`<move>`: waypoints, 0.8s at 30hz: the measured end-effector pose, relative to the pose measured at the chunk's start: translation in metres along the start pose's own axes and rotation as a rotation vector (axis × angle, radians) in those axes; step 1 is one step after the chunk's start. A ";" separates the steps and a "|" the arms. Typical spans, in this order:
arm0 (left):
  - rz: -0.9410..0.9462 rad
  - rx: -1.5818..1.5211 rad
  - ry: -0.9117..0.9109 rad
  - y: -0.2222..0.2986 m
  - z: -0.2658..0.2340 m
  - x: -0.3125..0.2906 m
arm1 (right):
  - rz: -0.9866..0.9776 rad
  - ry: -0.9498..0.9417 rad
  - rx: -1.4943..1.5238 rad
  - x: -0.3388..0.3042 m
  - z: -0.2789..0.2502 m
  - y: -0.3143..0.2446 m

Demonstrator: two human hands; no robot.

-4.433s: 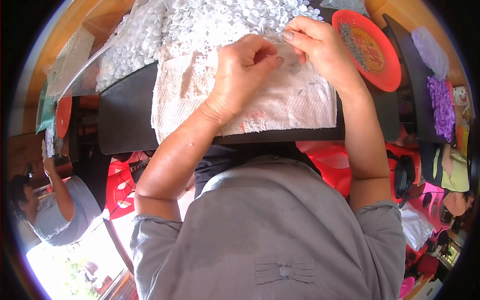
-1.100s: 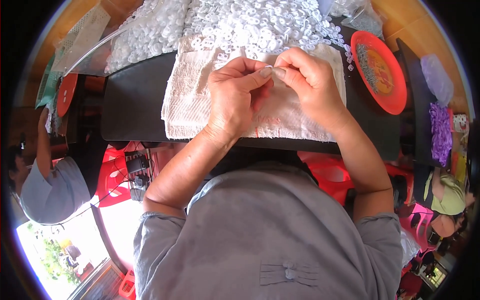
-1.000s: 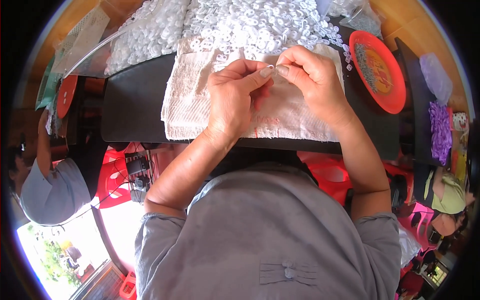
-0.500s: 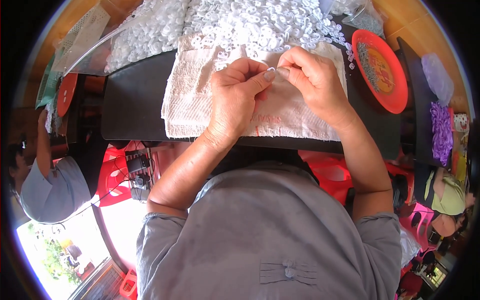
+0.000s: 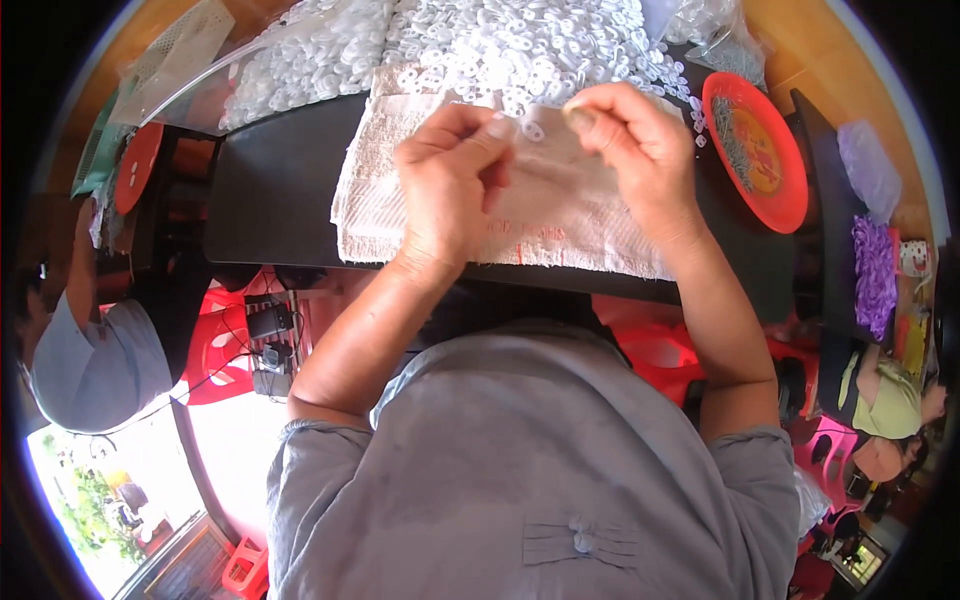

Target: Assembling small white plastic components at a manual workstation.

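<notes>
My left hand (image 5: 450, 170) is closed above the beige towel (image 5: 380, 195), its thumb pressed against the curled fingers. Whether anything sits in that grip is hidden. To its right, apart from it, my right hand (image 5: 640, 140) pinches thumb to forefinger; blur hides whatever may be between them. In the gap between the hands shows a small white oval plastic piece with holes (image 5: 533, 131), just below the heap's near edge. Beyond both hands spreads a large heap of similar white pieces (image 5: 540, 50), reaching onto the towel's far edge.
A red oval tray (image 5: 790, 200) at the right holds small grey metal parts (image 5: 735, 150). Under the towel is a black table (image 5: 270, 190). Clear plastic bags (image 5: 715, 30) lie at the back right. One person (image 5: 95, 360) sits at the left, another (image 5: 890, 405) at the right.
My hands have drawn apart, the left moving leftward and the right slightly to the right. The white piece seen between my fingertips is no longer there; one now shows in the gap.
</notes>
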State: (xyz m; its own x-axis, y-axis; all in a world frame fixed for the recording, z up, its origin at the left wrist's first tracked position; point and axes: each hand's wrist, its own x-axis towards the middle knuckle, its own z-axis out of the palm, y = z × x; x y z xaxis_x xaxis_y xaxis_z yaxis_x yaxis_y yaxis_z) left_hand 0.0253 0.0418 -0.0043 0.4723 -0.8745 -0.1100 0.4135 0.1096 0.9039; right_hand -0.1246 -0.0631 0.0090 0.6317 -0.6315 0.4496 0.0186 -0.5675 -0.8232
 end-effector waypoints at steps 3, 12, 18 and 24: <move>0.065 -0.037 0.078 0.007 -0.024 0.004 | 0.055 0.070 -0.050 0.002 -0.010 0.002; 0.064 -0.056 0.121 0.004 -0.037 0.003 | 0.013 -0.183 -0.451 0.012 0.007 0.003; 0.058 -0.079 0.093 0.004 -0.039 0.003 | -0.148 -0.276 -0.792 0.029 0.018 0.001; 0.062 -0.053 0.065 0.004 -0.040 0.004 | -0.224 -0.509 -0.871 0.040 0.019 0.005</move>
State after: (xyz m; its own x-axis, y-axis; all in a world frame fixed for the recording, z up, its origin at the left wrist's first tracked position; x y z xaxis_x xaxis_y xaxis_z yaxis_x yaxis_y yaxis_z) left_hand 0.0601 0.0573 -0.0171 0.5468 -0.8332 -0.0827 0.4217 0.1887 0.8869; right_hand -0.0847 -0.0812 0.0167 0.9397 -0.2812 0.1946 -0.2637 -0.9582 -0.1113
